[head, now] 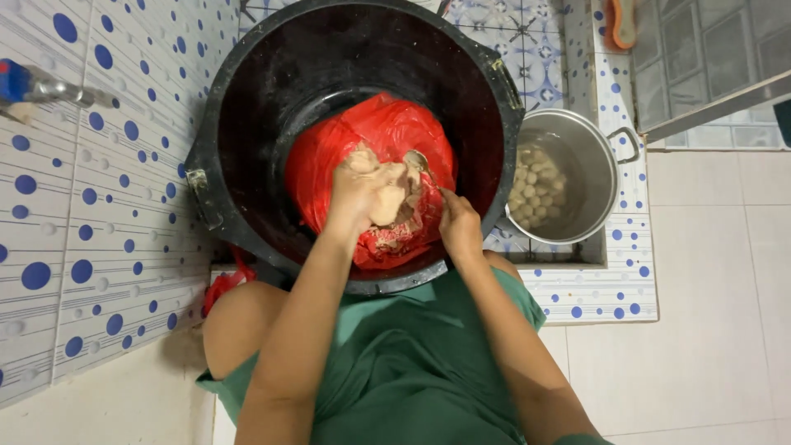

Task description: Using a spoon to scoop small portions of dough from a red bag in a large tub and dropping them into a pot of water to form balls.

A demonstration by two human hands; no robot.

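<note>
Head view, entries as I read them from my station.

1. Paste: one pale, beige lump, sitting in the palm of my left hand. That hand is cupped and loosely closed about it, squeezing, with some paste showing past the fingers. I judge it soft, wet and sticky, light for its bulk, with no stiffness at all. It would smear and cling, not slip. Best taken by scooping from beneath or pinching off a small piece, never by gripping hard.

2. Spoon: one, metal. Only the bowl end shows, just beyond my right hand. That hand is closed in a pinch, and I take it to be holding the handle, though the grip itself is hidden.

3. Red bag: one, thin plastic, crumpled, directly under both hands, with paste smeared on its near fold. Flimsy, and I judge it easy to tear.

4. Black tub: one, large and round, enclosing the bag and both hands.

5. Steel pot: one, with a side handle, just right of my right hand and outside the tub.

6. Balls: pale, small and round, heaped inside the pot. I count roughly twenty showing, more hidden below. Soft, I judge, and easily dented.

7. Dotted tiles: left of my left hand, white with blue spots.
</note>
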